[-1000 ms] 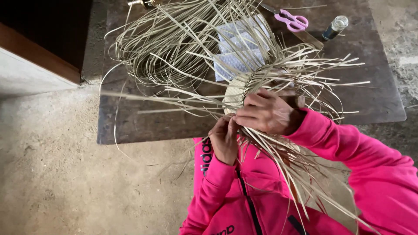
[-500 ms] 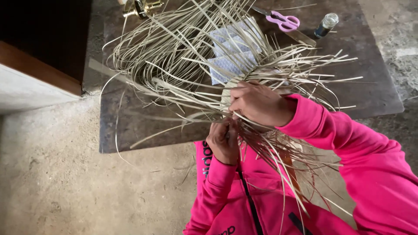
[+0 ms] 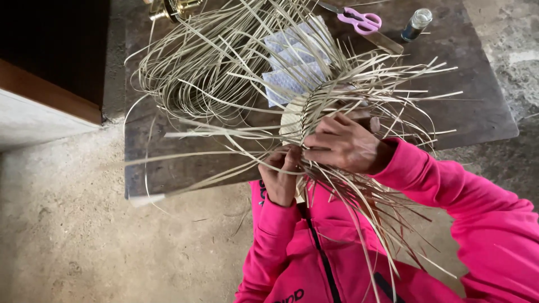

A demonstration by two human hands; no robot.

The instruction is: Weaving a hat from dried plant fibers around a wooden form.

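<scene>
Straw strips (image 3: 236, 73) fan out everywhere from the half-woven piece (image 3: 300, 109) I hold over the near edge of the dark table (image 3: 477, 106); the woven part is a small rounded patch of pale plaiting, tilted toward me, with loose ends spraying out to both sides and down over my pink jacket (image 3: 337, 252); my right hand (image 3: 345, 146) lies across the front of it, fingers curled and closed over the weave and a bunch of strips; my left hand (image 3: 281, 174) sits just below and beside it, touching it, fingers pinched shut on a few strips at the lower edge; behind the weaving, a large loose coil of the same strips rests on the table, covering most of some pale patterned cloth pieces (image 3: 289, 78); pink-handled scissors (image 3: 362, 19) lie at the far side, and near them, to the right, stands a small dark bottle with a silver cap (image 3: 416, 23); a brass object (image 3: 174, 8) shows at the far left corner; bare concrete floor (image 3: 73, 235) lies to my left.
</scene>
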